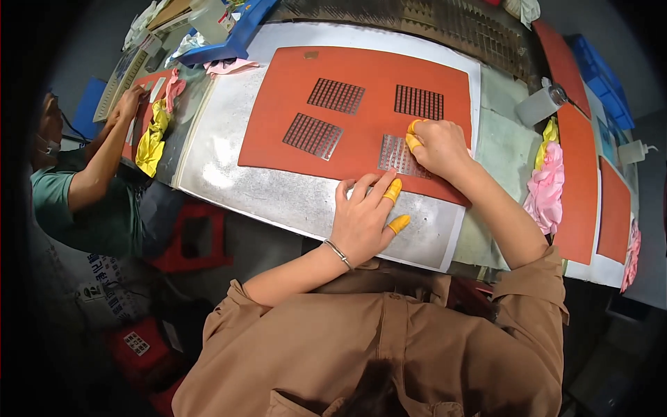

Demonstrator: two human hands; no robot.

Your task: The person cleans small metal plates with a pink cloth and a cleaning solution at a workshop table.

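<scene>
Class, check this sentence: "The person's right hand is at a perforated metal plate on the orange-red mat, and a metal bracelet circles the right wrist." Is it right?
Not quite: the metal bracelet is on the wrist of the left hand, as the head view shows. The rest stands: the right hand is at a perforated metal plate on the orange-red mat.

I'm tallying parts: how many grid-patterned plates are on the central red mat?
4 plates: upper left, upper right, lower left, lower right, partly behind the right hand.
</scene>
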